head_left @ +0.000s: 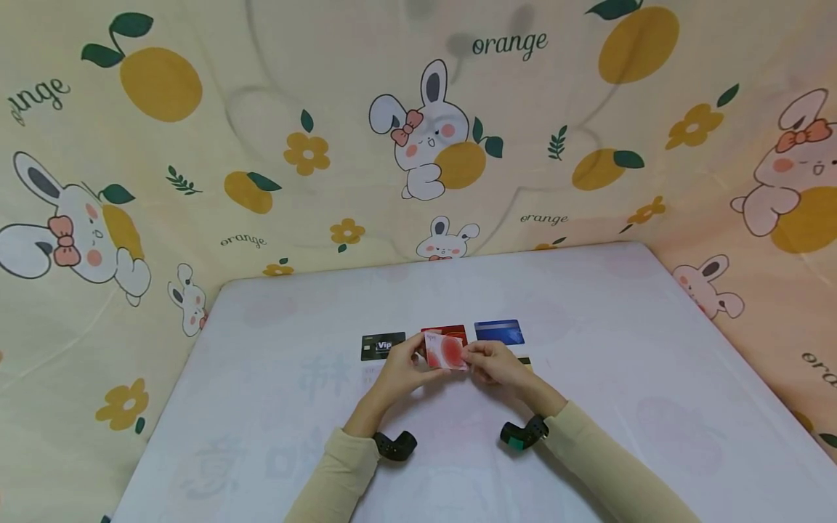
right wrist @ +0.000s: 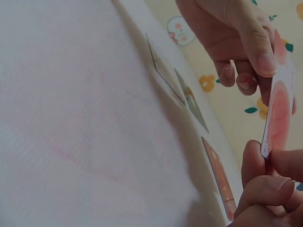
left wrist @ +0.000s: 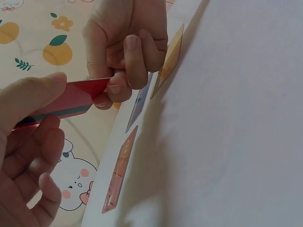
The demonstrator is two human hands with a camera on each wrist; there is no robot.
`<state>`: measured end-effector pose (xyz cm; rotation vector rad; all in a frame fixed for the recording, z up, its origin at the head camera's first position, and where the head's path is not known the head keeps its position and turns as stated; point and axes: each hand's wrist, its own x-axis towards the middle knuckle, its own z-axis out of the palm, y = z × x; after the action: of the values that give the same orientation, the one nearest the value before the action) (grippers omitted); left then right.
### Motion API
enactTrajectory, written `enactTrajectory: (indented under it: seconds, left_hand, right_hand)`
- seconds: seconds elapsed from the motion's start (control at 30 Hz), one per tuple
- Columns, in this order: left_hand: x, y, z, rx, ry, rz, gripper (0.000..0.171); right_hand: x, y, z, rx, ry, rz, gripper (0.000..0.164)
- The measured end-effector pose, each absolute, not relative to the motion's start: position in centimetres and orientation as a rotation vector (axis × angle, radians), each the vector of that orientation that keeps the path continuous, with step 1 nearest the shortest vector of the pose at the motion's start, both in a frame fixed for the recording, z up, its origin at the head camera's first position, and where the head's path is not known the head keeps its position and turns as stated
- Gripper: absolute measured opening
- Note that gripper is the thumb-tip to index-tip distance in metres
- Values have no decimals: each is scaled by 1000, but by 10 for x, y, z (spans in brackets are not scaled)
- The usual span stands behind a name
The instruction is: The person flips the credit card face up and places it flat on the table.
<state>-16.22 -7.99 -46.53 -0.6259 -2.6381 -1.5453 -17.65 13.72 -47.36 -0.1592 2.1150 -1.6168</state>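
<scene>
Both hands hold up one thin card (head_left: 445, 351) over the tabletop. Pink circles on white mark the side turned to the head camera; its other side, in the left wrist view, is red with a dark stripe. My left hand (head_left: 404, 365) grips one end between thumb and fingers. At the opposite end, the thumb and fingers of my right hand (head_left: 500, 363) pinch the edge. Just behind the held card lies a red card (head_left: 451, 330), partly covered by it. A yellow card (left wrist: 169, 61) lies under the right hand, mostly hidden from the head view.
A black "Vip" card (head_left: 383, 346) lies to the left and a blue card (head_left: 499, 332) to the right. One pale card (head_left: 371, 373) is near my left wrist. The white table (head_left: 588, 305) ends at a printed curtain (head_left: 314, 218) behind.
</scene>
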Motion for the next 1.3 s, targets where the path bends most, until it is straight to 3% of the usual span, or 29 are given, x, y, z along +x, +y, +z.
enactTrajectory:
  seconds: [0.73, 1.3]
  left_hand:
    - [-163, -92, -465, -517, -2596, -2112, 58]
    - [-163, -97, -477, -350, -2572, -2140, 37]
  right_hand:
    - [-180, 146, -474, -76, 2024, -1694, 28]
    - [-179, 146, -472, -60, 2022, -1706, 18]
